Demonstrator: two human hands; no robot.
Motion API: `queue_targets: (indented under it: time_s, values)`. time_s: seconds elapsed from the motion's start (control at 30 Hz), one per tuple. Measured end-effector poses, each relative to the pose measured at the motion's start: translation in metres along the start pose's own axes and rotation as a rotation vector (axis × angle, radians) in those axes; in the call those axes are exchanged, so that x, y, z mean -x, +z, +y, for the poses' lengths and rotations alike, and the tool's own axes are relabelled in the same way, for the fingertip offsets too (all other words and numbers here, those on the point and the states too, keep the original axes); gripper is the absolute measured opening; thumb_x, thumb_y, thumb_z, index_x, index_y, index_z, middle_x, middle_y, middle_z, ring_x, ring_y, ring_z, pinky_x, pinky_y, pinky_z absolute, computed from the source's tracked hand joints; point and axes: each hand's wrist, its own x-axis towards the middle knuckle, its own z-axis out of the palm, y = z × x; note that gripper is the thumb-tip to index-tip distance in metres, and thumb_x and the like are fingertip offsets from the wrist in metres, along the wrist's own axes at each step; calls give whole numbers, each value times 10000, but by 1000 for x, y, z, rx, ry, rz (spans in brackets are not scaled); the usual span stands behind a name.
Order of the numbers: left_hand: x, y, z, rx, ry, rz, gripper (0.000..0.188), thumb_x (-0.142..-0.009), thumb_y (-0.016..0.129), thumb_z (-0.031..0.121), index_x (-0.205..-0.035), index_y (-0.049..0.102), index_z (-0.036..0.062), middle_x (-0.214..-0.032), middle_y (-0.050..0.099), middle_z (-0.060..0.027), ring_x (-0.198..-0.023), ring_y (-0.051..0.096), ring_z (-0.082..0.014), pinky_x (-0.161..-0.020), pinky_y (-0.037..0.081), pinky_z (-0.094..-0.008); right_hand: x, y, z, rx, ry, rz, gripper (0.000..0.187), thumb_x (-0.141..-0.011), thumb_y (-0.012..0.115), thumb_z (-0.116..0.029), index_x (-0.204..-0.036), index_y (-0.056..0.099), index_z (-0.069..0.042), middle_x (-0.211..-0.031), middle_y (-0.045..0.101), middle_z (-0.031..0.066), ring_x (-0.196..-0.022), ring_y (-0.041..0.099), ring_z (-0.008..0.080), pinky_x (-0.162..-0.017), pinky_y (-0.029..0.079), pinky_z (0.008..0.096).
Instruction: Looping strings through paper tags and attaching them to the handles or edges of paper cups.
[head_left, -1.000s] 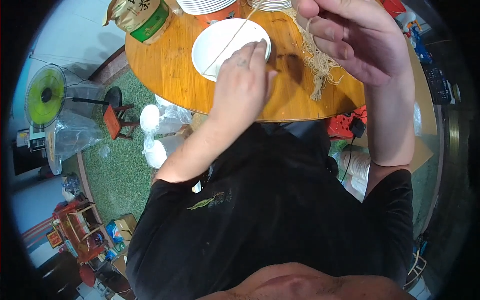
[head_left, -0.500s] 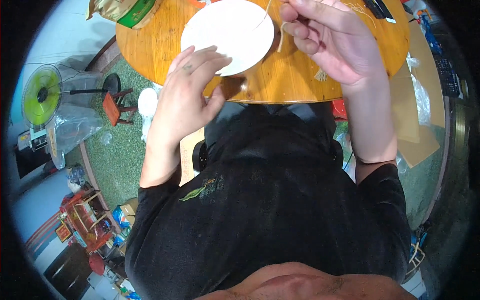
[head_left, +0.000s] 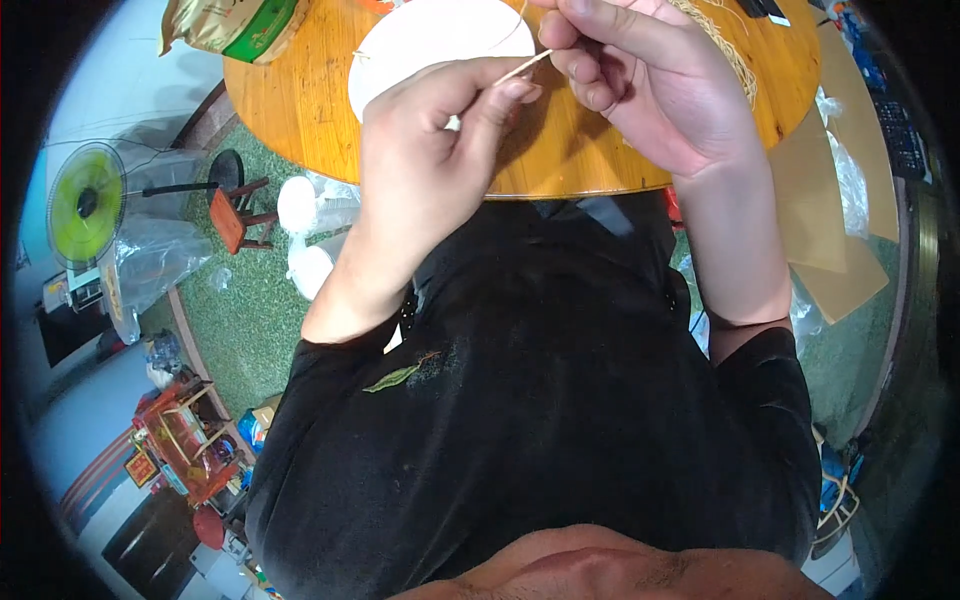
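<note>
Head view, the only one supplied. We find the left hand [head_left: 425, 150] left of the upper centre, its thumb and forefinger pinched together on a thin beige cord [head_left: 527, 66]. The cord slants up and to the right from that grip to the curled fingers of the right hand [head_left: 670, 95], at the upper centre-right. We record the right hand as grasping the cord between thumb and fingertips, palm partly exposed; the exact contact at the tips is partly hidden.

Beneath the hands we note a white round dish [head_left: 430, 35] at the top centre, partly covered by the left hand. It rests on a round varnished wooden table [head_left: 300, 105]. A bundle of beige cords [head_left: 738, 65] lies on the tabletop at the upper right. A gold-and-green foil bag [head_left: 235, 28] stands at the upper left, cut by the frame edge.

Further out, we observe a green-bladed fan [head_left: 87, 203] at the left, a small wooden stool [head_left: 228, 222] beside it, flattened cardboard [head_left: 810, 190] at the right and a black keyboard [head_left: 903, 140] near the right rim. The wearer's black shirt [head_left: 560, 420] occupies the lower centre.
</note>
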Motion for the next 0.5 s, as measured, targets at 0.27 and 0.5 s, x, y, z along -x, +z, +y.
queue_targets:
  time_s: [0.27, 0.5]
  values:
    - [1, -24, 9, -209, -3, -292, 223, -1063, 585, 119, -1154, 731, -23, -887, 746, -94, -818, 708, -157, -770, 559, -283, -2, -2, 16, 478, -270, 354, 114, -1007, 642, -85, -1045, 677, 16, -811, 651, 39, -679, 611, 115, -582, 493, 224]
    - [-2, -28, 12, -301, 56, -421, 171, -1028, 622, 119, -980, 708, -21, -847, 710, -134, -794, 703, -269, -732, 534, -340, 14, -28, 72, 933, -748, -41, 292, -815, 810, -39, -1098, 751, -79, -952, 760, 38, -715, 699, 138, -615, 527, 264]
